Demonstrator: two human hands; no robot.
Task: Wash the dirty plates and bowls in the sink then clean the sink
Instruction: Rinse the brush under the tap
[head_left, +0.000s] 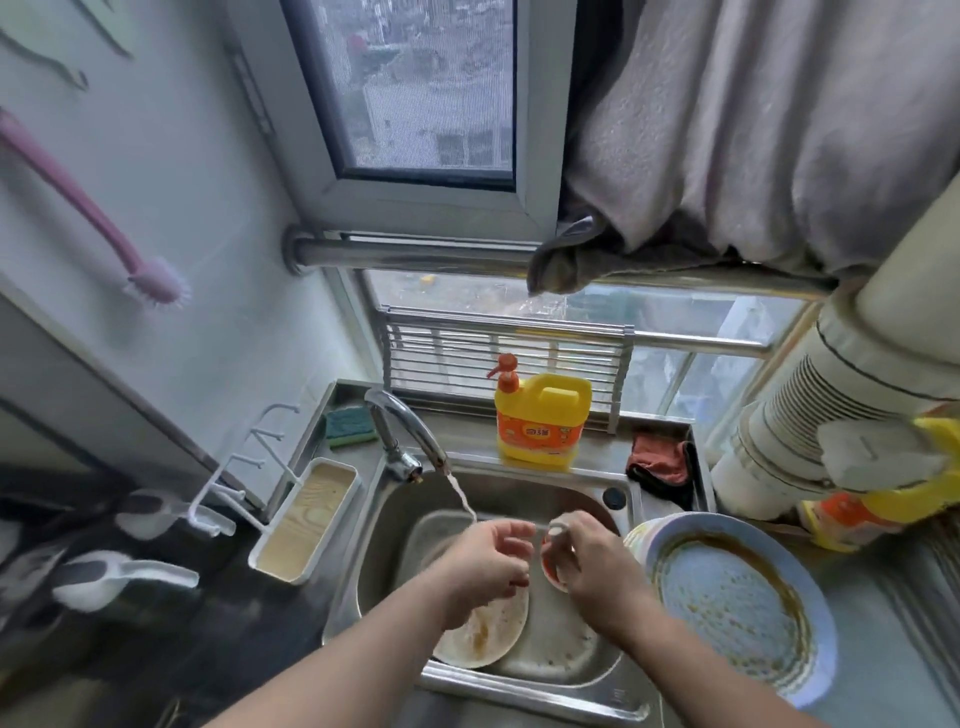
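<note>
Water runs from the faucet into the steel sink and falls on my left hand, whose fingers are loosely curled and hold nothing. My right hand pinches a small white object, possibly a spoon; most of it is hidden. Under that hand sits a small bowl with red residue. A white plate smeared with brown sauce lies in the sink over another greasy plate. A large blue plate with brown sauce rests on a stack at the sink's right.
A yellow dish soap bottle stands behind the sink, a green sponge at the back left and a red cloth at the back right. A white tray sits left of the basin. A pink brush hangs on the wall.
</note>
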